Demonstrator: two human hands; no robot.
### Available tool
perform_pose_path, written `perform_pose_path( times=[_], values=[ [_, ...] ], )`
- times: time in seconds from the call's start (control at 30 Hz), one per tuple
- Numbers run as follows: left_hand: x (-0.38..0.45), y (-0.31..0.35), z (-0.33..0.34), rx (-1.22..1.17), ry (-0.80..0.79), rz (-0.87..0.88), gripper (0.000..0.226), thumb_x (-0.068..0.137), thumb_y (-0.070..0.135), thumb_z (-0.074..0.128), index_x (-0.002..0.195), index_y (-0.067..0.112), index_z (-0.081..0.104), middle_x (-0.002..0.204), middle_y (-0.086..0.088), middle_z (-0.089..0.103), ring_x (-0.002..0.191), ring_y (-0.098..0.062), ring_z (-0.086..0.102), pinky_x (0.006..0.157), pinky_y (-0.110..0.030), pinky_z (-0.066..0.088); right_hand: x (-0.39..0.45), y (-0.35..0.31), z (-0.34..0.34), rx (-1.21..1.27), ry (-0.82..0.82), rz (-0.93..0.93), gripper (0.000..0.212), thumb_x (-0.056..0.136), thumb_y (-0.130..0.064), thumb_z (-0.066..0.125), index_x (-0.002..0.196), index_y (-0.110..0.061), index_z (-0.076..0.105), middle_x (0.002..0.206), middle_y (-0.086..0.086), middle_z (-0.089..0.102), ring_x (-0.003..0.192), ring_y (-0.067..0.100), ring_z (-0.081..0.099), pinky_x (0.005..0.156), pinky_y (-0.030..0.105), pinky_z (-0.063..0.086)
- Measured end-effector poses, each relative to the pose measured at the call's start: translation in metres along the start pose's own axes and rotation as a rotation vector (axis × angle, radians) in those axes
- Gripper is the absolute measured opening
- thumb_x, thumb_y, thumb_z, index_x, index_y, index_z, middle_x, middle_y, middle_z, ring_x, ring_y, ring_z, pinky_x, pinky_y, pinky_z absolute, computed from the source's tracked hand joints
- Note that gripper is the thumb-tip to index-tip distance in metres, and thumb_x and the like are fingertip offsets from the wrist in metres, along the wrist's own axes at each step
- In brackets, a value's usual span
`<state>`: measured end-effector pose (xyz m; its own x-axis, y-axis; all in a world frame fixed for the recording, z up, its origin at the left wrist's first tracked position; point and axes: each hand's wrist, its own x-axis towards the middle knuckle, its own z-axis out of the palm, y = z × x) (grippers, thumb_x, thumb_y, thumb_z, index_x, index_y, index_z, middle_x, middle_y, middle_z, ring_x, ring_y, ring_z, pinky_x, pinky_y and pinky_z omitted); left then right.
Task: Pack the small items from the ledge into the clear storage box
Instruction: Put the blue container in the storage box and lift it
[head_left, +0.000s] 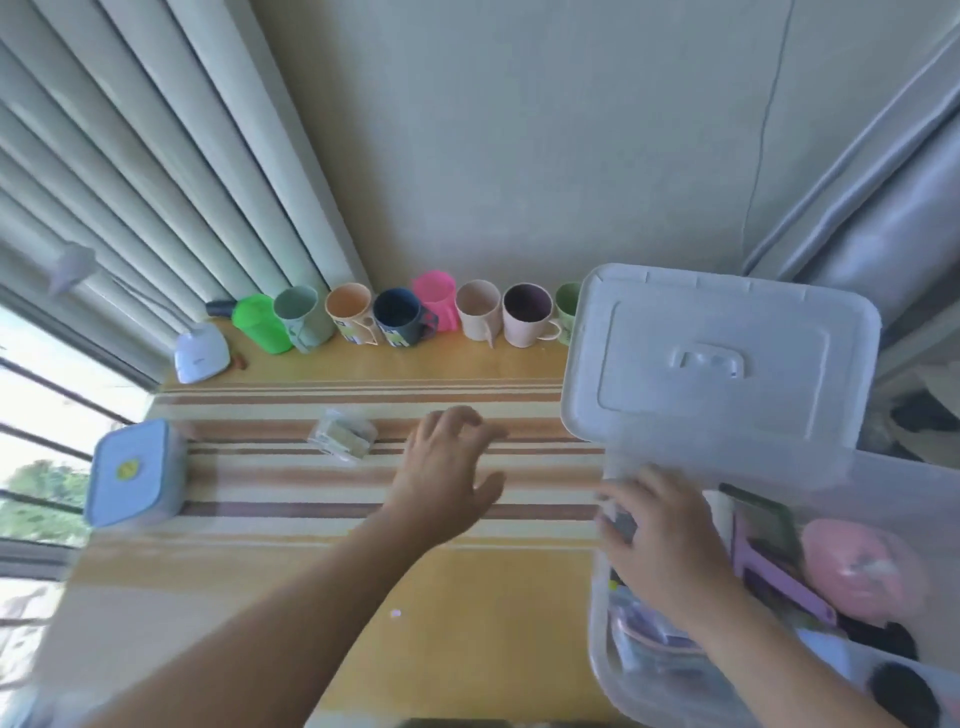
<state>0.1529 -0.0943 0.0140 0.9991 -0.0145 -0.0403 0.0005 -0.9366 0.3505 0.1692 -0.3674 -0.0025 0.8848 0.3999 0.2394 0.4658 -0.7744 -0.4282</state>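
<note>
The clear storage box (602, 670) stands at the right of the striped ledge, its translucent lid (722, 358) raised at the back. Inside lie a pink round thing (862, 566), a purple flat case (779, 577) and other dark items. My right hand (660, 535) reaches into the box's left part, fingers curled on a small dark item that is blurred. My left hand (447, 473) hovers open over the ledge, fingers spread. Left of it lies a small clear packet (343, 434). Further left stands a blue lidded box (137, 473).
A row of several coloured cups (405, 317) lines the back wall. A white device (201, 352) sits at the back left. Vertical blinds (156, 182) and a window run along the left. A grey curtain (893, 197) hangs at the right.
</note>
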Motion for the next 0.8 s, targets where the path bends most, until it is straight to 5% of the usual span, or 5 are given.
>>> perform_pose_path(
  times=[0.2,0.33,0.43,0.57,0.8],
  values=[
    [-0.033,-0.181,-0.014,0.005,-0.143,-0.445,0.065,0.084,0.041,0.065,0.145,0.04,0.042,0.142,-0.002,0.04,0.129,-0.032,0.04,0.105,-0.046,0.043,0.088,-0.116,0.11,0.09,-0.37,-0.046,0.04,0.086,-0.031,0.065,0.126,-0.025,0.064,0.115,-0.002,0.056,0.11,0.027,0.054,0.084,0.046,0.054],
    [-0.044,-0.257,0.003,-0.119,-0.267,-0.575,0.079,0.087,0.044,0.064,0.153,0.044,0.022,0.15,-0.007,0.039,0.126,-0.032,0.051,0.095,-0.042,0.047,0.142,-0.176,0.201,0.091,-0.703,0.073,0.079,0.094,-0.04,0.065,0.16,-0.03,0.022,0.156,0.0,0.032,0.143,0.029,0.035,0.108,0.049,0.047],
    [-0.048,-0.289,0.021,-0.213,-0.355,-0.606,0.081,0.091,0.049,0.063,0.156,0.041,0.016,0.143,-0.006,0.051,0.122,-0.026,0.054,0.095,-0.04,0.048,0.16,-0.204,0.254,0.152,-0.709,0.206,0.091,0.092,-0.04,0.069,0.161,-0.03,0.011,0.155,0.003,0.032,0.133,0.032,0.047,0.096,0.046,0.051],
    [-0.05,-0.307,0.038,-0.443,-0.39,-0.675,0.087,0.088,0.057,0.062,0.157,0.046,0.011,0.139,0.001,0.053,0.119,-0.02,0.055,0.095,-0.041,0.051,0.143,-0.217,0.283,0.009,-0.629,0.174,0.069,0.098,-0.036,0.065,0.15,-0.037,0.019,0.148,0.0,0.039,0.112,0.03,0.061,0.073,0.044,0.057],
    [-0.055,-0.311,0.044,-0.231,-0.437,-0.332,0.1,0.082,0.05,0.068,0.156,0.052,0.001,0.147,0.007,0.046,0.129,-0.022,0.049,0.097,-0.04,0.051,0.096,-0.199,0.276,0.031,-0.721,-0.083,0.057,0.092,-0.021,0.075,0.135,-0.029,0.039,0.162,0.001,0.024,0.135,0.029,0.047,0.088,0.038,0.057]
  ],
)
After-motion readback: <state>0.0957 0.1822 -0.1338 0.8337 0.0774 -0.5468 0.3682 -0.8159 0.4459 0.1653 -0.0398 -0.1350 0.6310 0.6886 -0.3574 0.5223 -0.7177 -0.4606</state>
